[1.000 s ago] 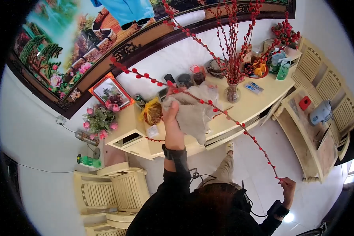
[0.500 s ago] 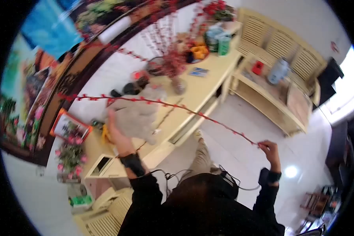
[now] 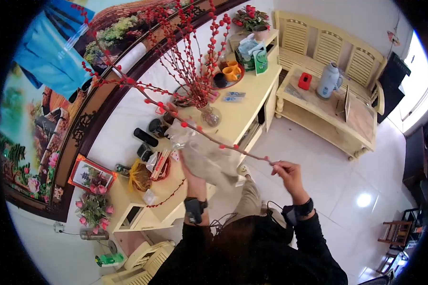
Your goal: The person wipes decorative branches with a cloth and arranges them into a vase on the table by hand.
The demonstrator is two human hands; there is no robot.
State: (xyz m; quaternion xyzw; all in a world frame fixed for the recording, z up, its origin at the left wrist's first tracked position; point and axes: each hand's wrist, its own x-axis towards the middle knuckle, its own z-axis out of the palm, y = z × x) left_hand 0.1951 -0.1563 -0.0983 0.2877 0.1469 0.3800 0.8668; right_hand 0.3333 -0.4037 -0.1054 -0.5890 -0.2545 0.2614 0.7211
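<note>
The branch (image 3: 174, 116) is up in the air, slanting across the front of the tabletop (image 3: 247, 109). The right hand (image 3: 290, 176) pinches its bare lower end between thumb and fingers, probably because no berries grow there to be crushed; the berried tip points up and away from the body, where it has room. The cloth (image 3: 207, 159) hangs at the left hand (image 3: 191, 175), behind the branch's middle. Its folds hide the fingers, so I cannot tell how tightly they close, or whether cloth and branch touch. The arms are spread, seemingly because the branch is long.

Beyond, the vase (image 3: 210, 116) keeps more stems (image 3: 190, 78) upright, its neck gathering them. A sprig (image 3: 176, 192) lies near the tabletop's front edge. Farther along, mugs (image 3: 231, 71) share a tray (image 3: 242, 77), perhaps to keep them together.
</note>
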